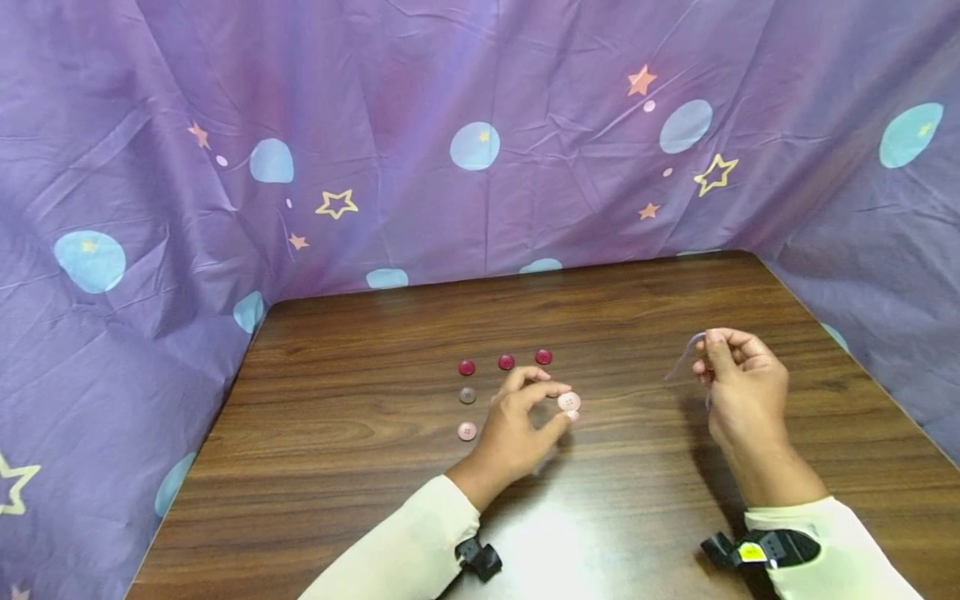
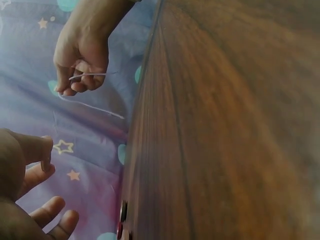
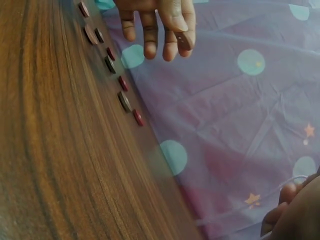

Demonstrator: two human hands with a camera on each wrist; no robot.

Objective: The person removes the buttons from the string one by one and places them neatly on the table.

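Note:
My left hand (image 1: 513, 425) pinches a pale pink button (image 1: 569, 402) between thumb and fingertip, above the table. The button's holes face up in the head view; the right wrist view shows the button (image 3: 184, 41) nearly edge-on, beneath the thumb. To the right, my right hand (image 1: 752, 392) pinches a thin pale purple string (image 1: 685, 353) between thumb and forefinger. One end of the string (image 2: 92, 106) hangs free, and another stretch crosses the curled fingers in the left wrist view. Between the held button and the string is a wide gap.
On the wooden table (image 1: 337, 483) lie three dark red buttons (image 1: 506, 362) in a row, a grey button (image 1: 467, 396) and a pink button (image 1: 467, 431). My left hand partly hides other buttons (image 3: 124, 101). A purple patterned cloth (image 1: 420, 217) hangs around the table.

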